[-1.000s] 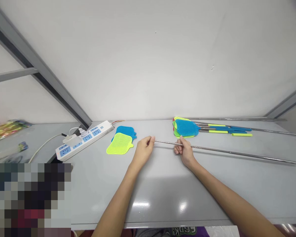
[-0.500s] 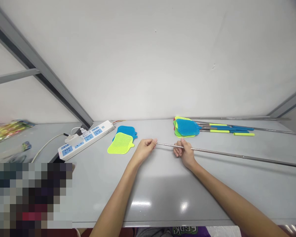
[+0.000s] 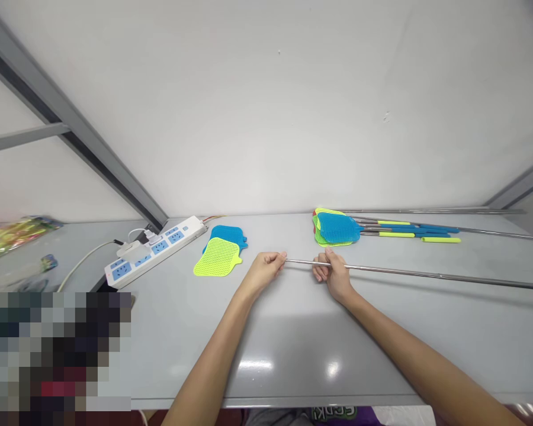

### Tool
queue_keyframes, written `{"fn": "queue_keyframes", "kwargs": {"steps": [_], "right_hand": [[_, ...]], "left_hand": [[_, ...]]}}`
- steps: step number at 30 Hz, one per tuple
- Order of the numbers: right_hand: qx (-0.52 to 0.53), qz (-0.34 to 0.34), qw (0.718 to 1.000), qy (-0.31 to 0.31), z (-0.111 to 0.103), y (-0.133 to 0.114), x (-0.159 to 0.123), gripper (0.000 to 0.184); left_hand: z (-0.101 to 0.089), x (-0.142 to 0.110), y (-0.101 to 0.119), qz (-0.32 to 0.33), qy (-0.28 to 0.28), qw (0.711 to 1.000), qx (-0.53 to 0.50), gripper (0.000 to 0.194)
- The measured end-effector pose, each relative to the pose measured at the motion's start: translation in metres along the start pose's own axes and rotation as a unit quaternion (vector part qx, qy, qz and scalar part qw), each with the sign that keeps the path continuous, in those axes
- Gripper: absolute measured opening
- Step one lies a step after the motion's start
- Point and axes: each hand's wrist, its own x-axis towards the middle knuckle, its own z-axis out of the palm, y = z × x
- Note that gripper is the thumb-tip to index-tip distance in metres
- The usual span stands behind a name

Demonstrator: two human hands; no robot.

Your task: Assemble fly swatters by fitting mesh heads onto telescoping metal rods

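A thin metal telescopic rod (image 3: 395,271) runs from the middle of the view out past the right edge. My left hand (image 3: 266,267) pinches its narrow left tip between thumb and fingers. Farther along, my right hand (image 3: 331,272) is closed around the rod. Left of my left hand, a yellow-green fly swatter head (image 3: 217,257) overlaps a blue fly swatter head (image 3: 228,234). Behind my right hand lies a pile of fly swatters (image 3: 337,228) with blue, green and yellow heads, metal rods and coloured grips.
A white power strip (image 3: 157,251) with plugs and a cable lies at the left. Packaged items (image 3: 18,236) rest by the grey metal frame (image 3: 84,130). A loose yellow-green tube (image 3: 441,239) is on the grey table (image 3: 293,349). A pixelated patch covers the lower left.
My left hand has shifted slightly right, nearer my right hand. The far right part of the rod has risen a little in view. Both hands keep their grip.
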Motion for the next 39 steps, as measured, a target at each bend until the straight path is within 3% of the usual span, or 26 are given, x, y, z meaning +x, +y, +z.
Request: {"fn": "queue_keyframes", "kwargs": {"steps": [39], "right_hand": [[-0.011,0.003,1.000,-0.003,0.005,-0.002,-0.003,0.049]], "left_hand": [[0.017,0.000,-0.003,-0.034,-0.037,0.994,-0.095,0.043]]}}
